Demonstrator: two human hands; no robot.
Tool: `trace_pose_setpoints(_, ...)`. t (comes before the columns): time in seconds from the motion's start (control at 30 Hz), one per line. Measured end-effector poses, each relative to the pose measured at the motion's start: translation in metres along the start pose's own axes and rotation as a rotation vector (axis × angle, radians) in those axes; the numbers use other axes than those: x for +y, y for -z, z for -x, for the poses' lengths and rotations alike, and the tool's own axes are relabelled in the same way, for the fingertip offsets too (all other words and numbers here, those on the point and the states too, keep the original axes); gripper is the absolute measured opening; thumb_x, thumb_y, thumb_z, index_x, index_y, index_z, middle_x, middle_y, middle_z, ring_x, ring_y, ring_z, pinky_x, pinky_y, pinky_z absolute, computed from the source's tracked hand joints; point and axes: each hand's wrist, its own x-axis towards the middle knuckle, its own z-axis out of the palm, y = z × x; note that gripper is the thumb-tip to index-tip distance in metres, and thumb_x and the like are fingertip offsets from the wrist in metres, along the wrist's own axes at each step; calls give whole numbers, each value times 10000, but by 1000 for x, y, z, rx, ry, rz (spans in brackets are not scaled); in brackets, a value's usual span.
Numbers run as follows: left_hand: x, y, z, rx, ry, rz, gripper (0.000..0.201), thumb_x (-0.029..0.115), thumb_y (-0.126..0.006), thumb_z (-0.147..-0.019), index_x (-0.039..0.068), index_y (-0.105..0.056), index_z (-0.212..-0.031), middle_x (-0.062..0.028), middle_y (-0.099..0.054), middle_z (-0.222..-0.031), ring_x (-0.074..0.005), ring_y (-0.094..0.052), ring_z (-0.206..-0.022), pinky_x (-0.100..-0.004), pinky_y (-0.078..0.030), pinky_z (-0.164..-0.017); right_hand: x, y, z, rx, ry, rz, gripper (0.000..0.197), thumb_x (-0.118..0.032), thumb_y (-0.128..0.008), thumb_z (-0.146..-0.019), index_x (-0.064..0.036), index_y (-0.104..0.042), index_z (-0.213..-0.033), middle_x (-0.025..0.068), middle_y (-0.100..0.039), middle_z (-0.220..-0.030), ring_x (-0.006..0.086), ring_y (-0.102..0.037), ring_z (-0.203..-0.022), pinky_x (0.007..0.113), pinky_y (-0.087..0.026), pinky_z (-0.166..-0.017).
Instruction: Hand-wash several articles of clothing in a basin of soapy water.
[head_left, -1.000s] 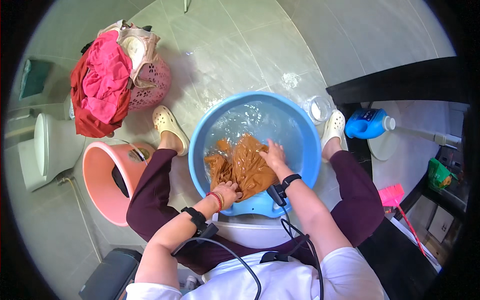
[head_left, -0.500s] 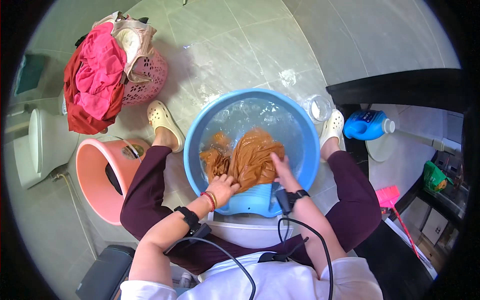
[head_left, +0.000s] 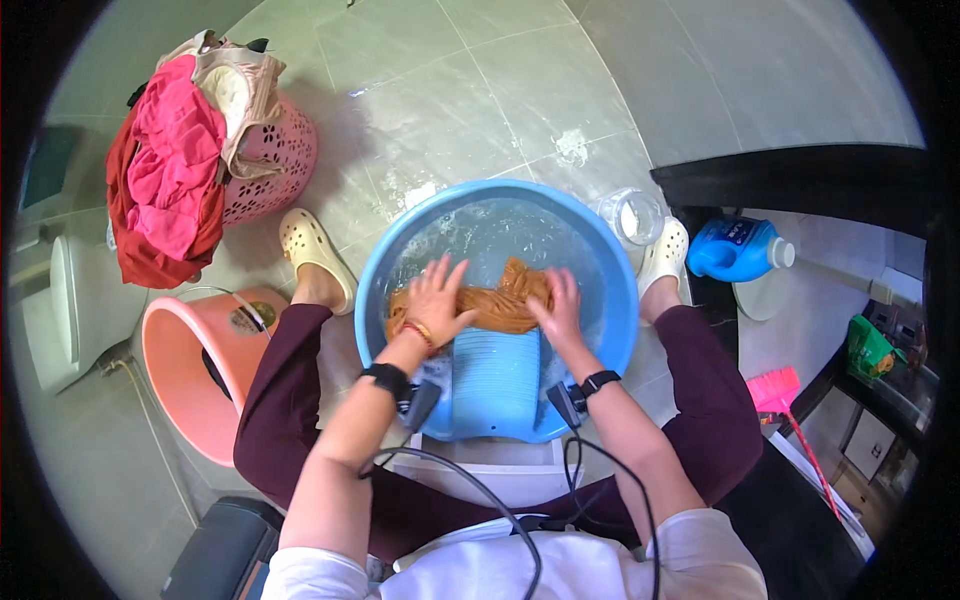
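Gray tiles hold my tub; wet brown cloth is inside (probably heavy, slippery: grab both ends). My left hand is spread; I can't tell if my right hand pinches.

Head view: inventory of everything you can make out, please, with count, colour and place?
basin: 1, blue, centre
cloth: 1, orange-brown, in basin
washboard: 1, blue, basin's near side
basket: 1, pink, upper left
clothes: several, pink, red, beige, on basket
bucket: 1, peach, left
toilet: 1, white, left
box: 1, grey, lower left
jar: 1, clear, right of basin
bottle: 1, blue, right
brush: 1, pink, lower right
packet: 1, green, far right
clogs: 2, cream, flanking basin
wristbands: 2, black, both wrists
left hand: 1, bare, over cloth's left part
right hand: 1, bare, at cloth's right end
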Motion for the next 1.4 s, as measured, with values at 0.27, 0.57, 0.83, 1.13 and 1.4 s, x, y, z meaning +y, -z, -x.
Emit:
trace_pose_setpoints(0.27,34,-41,20,-333,-83,-17,444,401,-479,-802,151,-481,-1169,-115,-508,-1090,-288,-468,-979,-394,-383,-795,-11,-32,32,-216,267,233,121,-234,-545,-736,-154,-618,-792,45,-551,-941,269,-462,-915,425,-387,-783)
trace_pose_setpoints(0.57,36,-79,-22,-47,-109,-146,232,239,-474,-768,101,-538,-943,-91,-546,-817,-254,-528,-787,-390,-395,-642,-10,-54,-12,-192,154,513,230,-232,-551,-707,-131,-577,-912,52,-519,-941,251,-466,-898,427,-363,-745)
trace_pose_setpoints(0.83,31,-62,57,-48,-365,123,186,221,-516,-707,84,-522,-833,-70,-480,-724,-230,-480,-712,-355,-360,-630,-22,-26,68,-384,365,508,126,-208,-525,-722,-85,-513,-746,98,-497,-804,260,-478,-815,415,-374,-712)
trace_pose_setpoints(1.13,36,-61,62,-124,-252,109,112,204,-490,-720,101,-519,-753,-76,-512,-754,-225,-511,-748,-351,-375,-638,-21,-24,78,-298,329,412,157,-218,-526,-702,-115,-560,-816,72,-532,-856,257,-477,-880,436,-363,-763)
trace_pose_setpoints(1.4,37,-89,4,78,-144,38,120,195,-499,-709,84,-507,-753,-97,-523,-738,-239,-520,-708,-366,-376,-596,-15,-47,11,-152,106,619,179,-257,-502,-748,-100,-570,-802,97,-533,-906,273,-469,-893,443,-357,-733)
